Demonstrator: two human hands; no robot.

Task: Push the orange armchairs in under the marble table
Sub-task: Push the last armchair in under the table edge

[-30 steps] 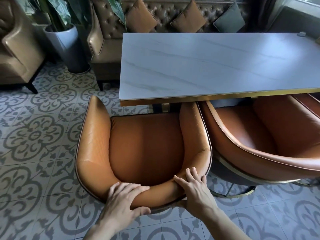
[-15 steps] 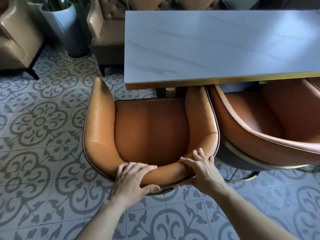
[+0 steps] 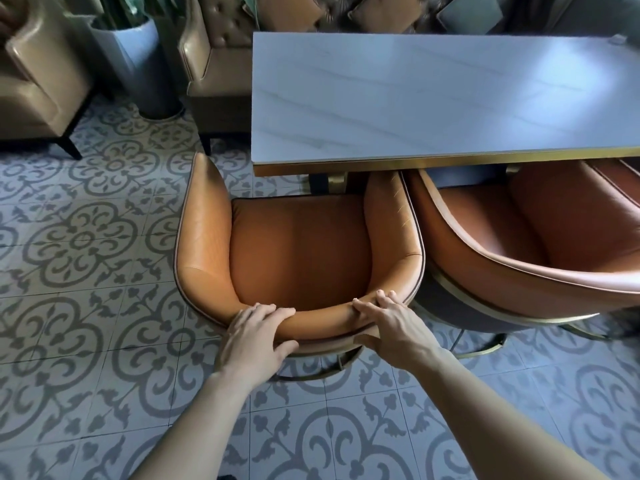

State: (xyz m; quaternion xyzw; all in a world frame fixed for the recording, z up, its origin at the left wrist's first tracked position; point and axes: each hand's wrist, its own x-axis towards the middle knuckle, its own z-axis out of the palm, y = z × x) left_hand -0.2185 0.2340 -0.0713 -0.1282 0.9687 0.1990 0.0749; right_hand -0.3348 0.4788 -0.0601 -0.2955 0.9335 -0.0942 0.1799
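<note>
Both hands clasp the backrest of the left armchair (image 3: 298, 244): left grip (image 3: 254, 336), right grip (image 3: 393, 325). Its seat front lies under the surface (image 3: 433, 98); the right armchair (image 3: 526, 244) stands just beside.

A patterned tile floor (image 3: 86, 244) is carrying everything here. Two orange armchairs (image 3: 298, 251) (image 3: 526, 237) are standing on it side by side, their fronts tucking under the marble bench (image 3: 433, 98). A tan armchair (image 3: 38, 81), a grey planter (image 3: 138, 60) and a tufted sofa (image 3: 214, 64) are also resting on it.
</note>
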